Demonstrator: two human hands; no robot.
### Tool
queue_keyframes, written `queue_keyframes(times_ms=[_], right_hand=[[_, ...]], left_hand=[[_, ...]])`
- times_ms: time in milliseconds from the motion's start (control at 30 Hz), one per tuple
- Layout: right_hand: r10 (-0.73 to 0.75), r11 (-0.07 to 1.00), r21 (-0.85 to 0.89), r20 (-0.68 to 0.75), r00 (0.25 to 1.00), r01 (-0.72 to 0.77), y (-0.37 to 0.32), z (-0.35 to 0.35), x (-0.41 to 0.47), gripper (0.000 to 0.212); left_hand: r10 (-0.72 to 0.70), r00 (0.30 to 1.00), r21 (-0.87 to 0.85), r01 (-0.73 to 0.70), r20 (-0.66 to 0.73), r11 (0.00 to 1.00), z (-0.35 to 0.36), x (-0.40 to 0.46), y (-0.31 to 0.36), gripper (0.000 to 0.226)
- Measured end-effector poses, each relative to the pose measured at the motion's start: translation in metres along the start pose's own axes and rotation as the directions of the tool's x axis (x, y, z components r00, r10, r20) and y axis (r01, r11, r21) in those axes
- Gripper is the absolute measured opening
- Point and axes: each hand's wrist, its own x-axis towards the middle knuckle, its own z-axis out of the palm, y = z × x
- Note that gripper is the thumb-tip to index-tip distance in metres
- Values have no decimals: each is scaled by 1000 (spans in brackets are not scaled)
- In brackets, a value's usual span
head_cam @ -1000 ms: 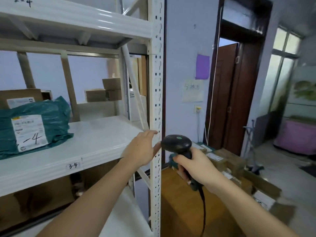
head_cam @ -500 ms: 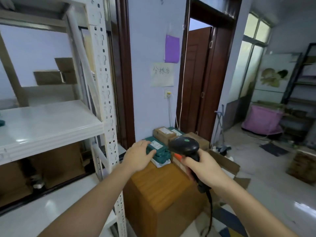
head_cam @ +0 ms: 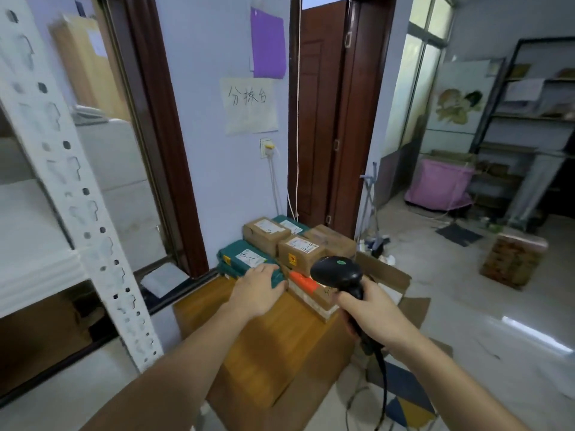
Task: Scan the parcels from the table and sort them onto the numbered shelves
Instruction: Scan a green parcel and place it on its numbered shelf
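A small wooden table [head_cam: 267, 343] stands against the wall with several parcels at its far end. A green bag parcel [head_cam: 241, 258] lies at the left, and my left hand [head_cam: 256, 287] rests on its near edge, fingers spread. Brown cardboard boxes [head_cam: 300, 251] with white labels are stacked beside it, and a flat parcel with an orange patch [head_cam: 303, 283] lies in front of them. My right hand [head_cam: 371, 312] grips a black barcode scanner [head_cam: 337, 272], its head over the flat parcel. The white shelf unit [head_cam: 71, 194] rises at the left.
An open cardboard box [head_cam: 398, 283] sits on the floor right of the table. A dark open doorway [head_cam: 320, 119] is behind. The scanner cable [head_cam: 384, 387] hangs down. A brown package [head_cam: 513, 262] stands on the shiny floor at right, with a dark rack [head_cam: 529, 126] beyond.
My view has swung right from the shelf to the table. My left hand left the shelf post and came down onto the green parcel. The scanner moved over the parcels.
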Motion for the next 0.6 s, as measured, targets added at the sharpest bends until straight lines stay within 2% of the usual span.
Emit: queue_keyframes(times_ms=[167, 267, 433, 600], right_hand=[[57, 998, 9, -34, 998, -57, 15, 2, 55, 5], [109, 994, 25, -35, 993, -108, 28, 5, 82, 6], [163, 986, 20, 7, 987, -164, 50, 1, 133, 9], [127, 992, 3, 77, 989, -128, 64, -12, 198, 8]], left_hand=[[-5, 998, -11, 6, 65, 1000, 19, 63, -15, 62], [-40, 994, -22, 42, 104, 999, 38, 92, -23, 60], [-107, 982, -51, 116, 154, 992, 75, 133, -33, 61], [-192, 965, -116, 215, 178, 970, 105, 180, -50, 64]])
